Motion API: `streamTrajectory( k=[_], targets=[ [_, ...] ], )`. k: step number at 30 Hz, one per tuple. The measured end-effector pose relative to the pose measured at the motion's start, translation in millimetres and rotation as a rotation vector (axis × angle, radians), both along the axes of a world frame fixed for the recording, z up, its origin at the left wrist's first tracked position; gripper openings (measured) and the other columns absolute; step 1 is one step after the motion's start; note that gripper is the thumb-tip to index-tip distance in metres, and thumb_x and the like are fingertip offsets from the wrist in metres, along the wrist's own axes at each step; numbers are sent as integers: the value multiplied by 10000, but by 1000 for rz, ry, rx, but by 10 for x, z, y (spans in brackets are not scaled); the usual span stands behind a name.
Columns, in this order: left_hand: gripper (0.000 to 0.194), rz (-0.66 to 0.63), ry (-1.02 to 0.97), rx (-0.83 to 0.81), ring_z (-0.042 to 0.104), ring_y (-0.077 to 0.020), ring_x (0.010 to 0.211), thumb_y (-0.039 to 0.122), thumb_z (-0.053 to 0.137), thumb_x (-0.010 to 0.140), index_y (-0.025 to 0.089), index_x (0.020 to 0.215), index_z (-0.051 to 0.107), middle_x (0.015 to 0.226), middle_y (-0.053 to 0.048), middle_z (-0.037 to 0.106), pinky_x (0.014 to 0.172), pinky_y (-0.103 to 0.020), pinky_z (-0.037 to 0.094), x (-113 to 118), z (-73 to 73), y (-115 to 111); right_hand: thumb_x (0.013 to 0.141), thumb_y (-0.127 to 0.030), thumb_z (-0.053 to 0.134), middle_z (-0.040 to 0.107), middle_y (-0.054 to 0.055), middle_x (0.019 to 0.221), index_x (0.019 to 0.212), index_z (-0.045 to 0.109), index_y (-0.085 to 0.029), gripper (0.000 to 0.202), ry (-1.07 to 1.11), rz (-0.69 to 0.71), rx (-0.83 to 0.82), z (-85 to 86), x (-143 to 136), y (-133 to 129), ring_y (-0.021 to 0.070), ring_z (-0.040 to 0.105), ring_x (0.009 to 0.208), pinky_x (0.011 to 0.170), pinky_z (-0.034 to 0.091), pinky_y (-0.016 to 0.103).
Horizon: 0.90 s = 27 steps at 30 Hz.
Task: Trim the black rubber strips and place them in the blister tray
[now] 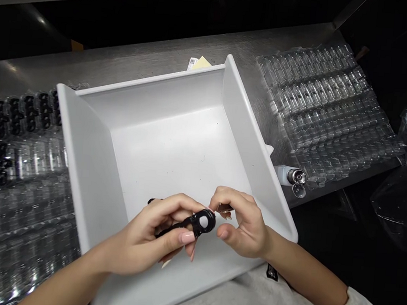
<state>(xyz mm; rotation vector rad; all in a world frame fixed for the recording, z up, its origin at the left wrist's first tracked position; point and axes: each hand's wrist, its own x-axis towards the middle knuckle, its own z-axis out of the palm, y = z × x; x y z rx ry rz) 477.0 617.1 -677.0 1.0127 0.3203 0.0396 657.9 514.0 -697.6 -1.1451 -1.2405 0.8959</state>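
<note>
My left hand is closed around a slim black plastic part with round ends. A white disc shows in the end that faces me, and its other end sticks out behind my fingers. My right hand is beside that end, its bent index finger at the rim and its thumb apart from the fingers. I cannot make out any object between them. Both hands are above the front of a large white plastic bin.
Clear plastic trays lie at the right. More trays, some with black parts, lie at the left. A small bottle with a flip cap lies by the bin's right wall. Paper labels lie behind the bin on the metal table.
</note>
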Motion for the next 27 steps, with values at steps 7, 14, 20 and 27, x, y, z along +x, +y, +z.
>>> streamTrajectory(
  k=[7,14,20,27],
  targets=[
    [231,-16,1,17,425,-37,469,238,490,977,198,1195,555,777,-39,655,420,-133,360,5,-11,-4,940,-503,541,466,-31,669,841,540,-172,345,-36,10,4,-10,-17,0,76,397,559,491,368,205],
    [228,-11,-9,40,435,-38,477,239,496,975,186,1189,554,766,-40,649,424,-132,367,5,-17,-1,935,-482,563,486,-20,667,831,573,-156,342,-16,5,11,-3,-13,6,75,419,564,488,372,200],
    [228,-11,28,40,430,-45,456,282,506,971,146,1148,554,731,-50,643,405,-146,358,15,-7,5,955,-429,541,460,-26,629,775,550,-165,320,-3,32,10,-11,-14,-19,70,397,530,463,346,198],
    [252,-13,58,145,437,-54,461,298,510,969,159,1177,528,734,-39,636,409,-161,363,17,-18,2,908,-481,584,391,-68,551,722,526,-180,358,131,-7,-115,40,26,-27,59,337,469,444,295,208]
  ],
)
